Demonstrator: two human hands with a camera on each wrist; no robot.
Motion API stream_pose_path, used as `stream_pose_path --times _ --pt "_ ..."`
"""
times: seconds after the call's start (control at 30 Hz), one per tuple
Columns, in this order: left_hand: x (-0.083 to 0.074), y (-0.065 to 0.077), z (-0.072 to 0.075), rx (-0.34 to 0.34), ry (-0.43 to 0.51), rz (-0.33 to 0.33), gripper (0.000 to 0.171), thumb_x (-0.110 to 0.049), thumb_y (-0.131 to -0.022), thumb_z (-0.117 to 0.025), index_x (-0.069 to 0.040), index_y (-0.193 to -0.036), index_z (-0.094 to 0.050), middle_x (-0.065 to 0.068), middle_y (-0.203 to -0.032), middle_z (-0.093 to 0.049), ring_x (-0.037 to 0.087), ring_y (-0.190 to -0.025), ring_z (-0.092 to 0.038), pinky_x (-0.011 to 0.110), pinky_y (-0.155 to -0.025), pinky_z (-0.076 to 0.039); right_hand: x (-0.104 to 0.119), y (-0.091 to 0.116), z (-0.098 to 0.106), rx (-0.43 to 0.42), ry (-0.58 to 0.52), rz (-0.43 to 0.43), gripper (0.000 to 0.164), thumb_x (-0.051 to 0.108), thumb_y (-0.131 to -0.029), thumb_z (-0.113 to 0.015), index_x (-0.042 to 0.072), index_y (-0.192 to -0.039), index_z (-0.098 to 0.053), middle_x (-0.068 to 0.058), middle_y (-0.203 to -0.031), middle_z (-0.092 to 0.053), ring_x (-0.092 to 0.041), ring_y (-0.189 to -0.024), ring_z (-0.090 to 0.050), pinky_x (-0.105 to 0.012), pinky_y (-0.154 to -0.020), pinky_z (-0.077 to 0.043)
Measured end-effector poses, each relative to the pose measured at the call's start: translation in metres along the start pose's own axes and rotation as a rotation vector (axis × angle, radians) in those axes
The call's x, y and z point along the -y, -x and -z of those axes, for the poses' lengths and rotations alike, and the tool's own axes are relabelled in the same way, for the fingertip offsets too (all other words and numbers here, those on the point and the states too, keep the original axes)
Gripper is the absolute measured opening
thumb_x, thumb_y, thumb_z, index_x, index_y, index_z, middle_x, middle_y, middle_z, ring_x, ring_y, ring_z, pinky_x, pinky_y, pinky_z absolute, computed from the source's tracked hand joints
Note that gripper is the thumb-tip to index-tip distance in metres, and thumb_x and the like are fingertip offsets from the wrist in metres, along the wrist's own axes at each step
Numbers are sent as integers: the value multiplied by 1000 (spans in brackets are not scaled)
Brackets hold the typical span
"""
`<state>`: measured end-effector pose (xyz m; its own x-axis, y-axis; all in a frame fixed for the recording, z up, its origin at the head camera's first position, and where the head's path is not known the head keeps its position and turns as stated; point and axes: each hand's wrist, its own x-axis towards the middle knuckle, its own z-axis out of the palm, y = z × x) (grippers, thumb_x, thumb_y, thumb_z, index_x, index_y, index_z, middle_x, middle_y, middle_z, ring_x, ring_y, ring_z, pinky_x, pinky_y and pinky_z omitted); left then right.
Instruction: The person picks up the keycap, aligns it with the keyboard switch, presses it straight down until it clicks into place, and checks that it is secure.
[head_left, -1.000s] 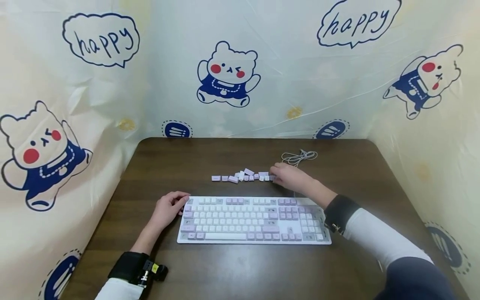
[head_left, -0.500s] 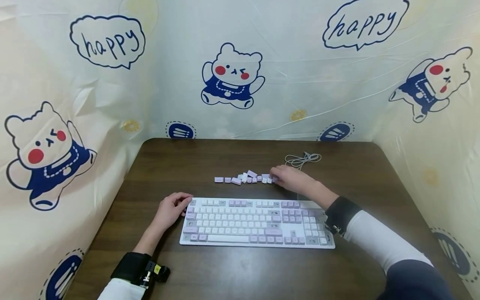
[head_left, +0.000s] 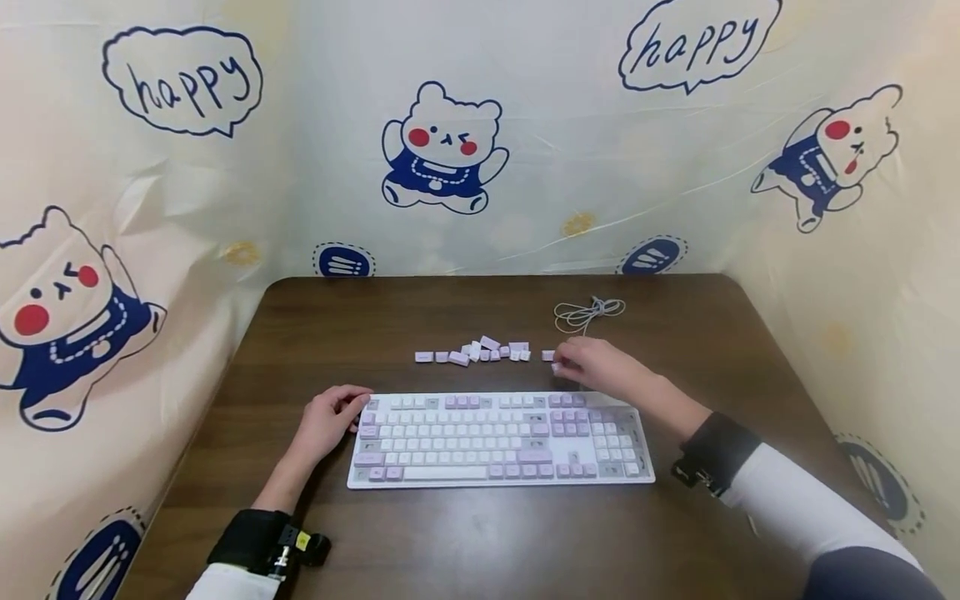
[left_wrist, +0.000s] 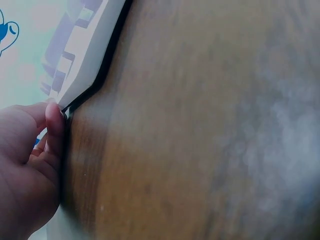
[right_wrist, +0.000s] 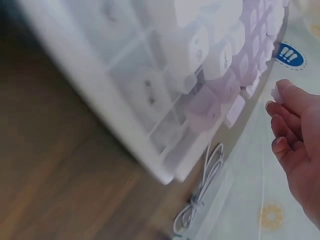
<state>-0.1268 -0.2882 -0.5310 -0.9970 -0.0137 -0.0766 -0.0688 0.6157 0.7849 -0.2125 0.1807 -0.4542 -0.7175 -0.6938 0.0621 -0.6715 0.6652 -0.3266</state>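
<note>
A white and lilac keyboard (head_left: 501,442) lies on the table in the head view. At its far left corner my left hand (head_left: 324,423) grips the edge with thumb and fingertips; the left wrist view shows this hand (left_wrist: 30,155) at the corner. Beyond the keyboard, my right hand (head_left: 603,365) pinches a small pale keycap (right_wrist: 276,94) between thumb and forefinger, just above the table. One lilac keycap (head_left: 548,355) lies beside those fingertips. Further left, several loose lilac and white keycaps (head_left: 459,358) form an uneven row.
A coiled grey cable (head_left: 588,312) lies behind the right hand. The brown wooden table (head_left: 480,542) has a printed curtain (head_left: 540,167) standing along its back and sides.
My right hand has moved right and slightly nearer the keyboard, away from the keycap row, with a keycap pinched. The left hand keeps its place at the corner. The head view has shifted slightly.
</note>
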Motion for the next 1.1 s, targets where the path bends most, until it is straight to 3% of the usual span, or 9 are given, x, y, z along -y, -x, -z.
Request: stream_pose_path --times 0.13,0.3,0.6,0.87,1.1 --pt "0 0 0 4 -16 -7 30 -26 -106 -63 -6 -126 -72 14 -106 -62 18 -73 -62 25 -65 -53 -2 27 9 -2 -62 -64 10 15 -95 -78 13 -104 -74 5 -92 -68 -12 -83 -61 -34 -78 -57" --pt "1 1 1 0 -24 -24 31 -27 -106 -63 -5 -127 -71 14 -107 -62 19 -72 -62 25 -64 -53 -9 58 16 55 -130 -190 13 17 -96 -77 12 -107 -76 6 -93 -71 -10 -82 -63 -34 -78 -57" --pt "-2 -1 0 11 -32 -25 33 -29 -107 -62 -4 -126 -71 14 -104 -63 18 -73 -62 24 -63 -53 -24 105 16 100 -162 -292 11 18 -94 -79 12 -104 -78 5 -91 -74 -8 -74 -61 -27 -69 -55" --pt "-1 -1 -1 8 -34 -15 34 -30 -107 -61 -5 -127 -71 13 -104 -62 17 -73 -61 24 -63 -52 -34 111 12 161 -221 -315 13 21 -96 -77 12 -106 -78 6 -92 -73 -8 -73 -60 -26 -64 -51" --pt "1 -3 0 19 -42 1 33 -30 -107 -60 -6 -128 -71 14 -106 -61 20 -75 -62 25 -64 -52 -35 108 12 182 -187 -299 15 18 -96 -77 11 -109 -79 3 -97 -76 -7 -76 -63 -26 -69 -54"
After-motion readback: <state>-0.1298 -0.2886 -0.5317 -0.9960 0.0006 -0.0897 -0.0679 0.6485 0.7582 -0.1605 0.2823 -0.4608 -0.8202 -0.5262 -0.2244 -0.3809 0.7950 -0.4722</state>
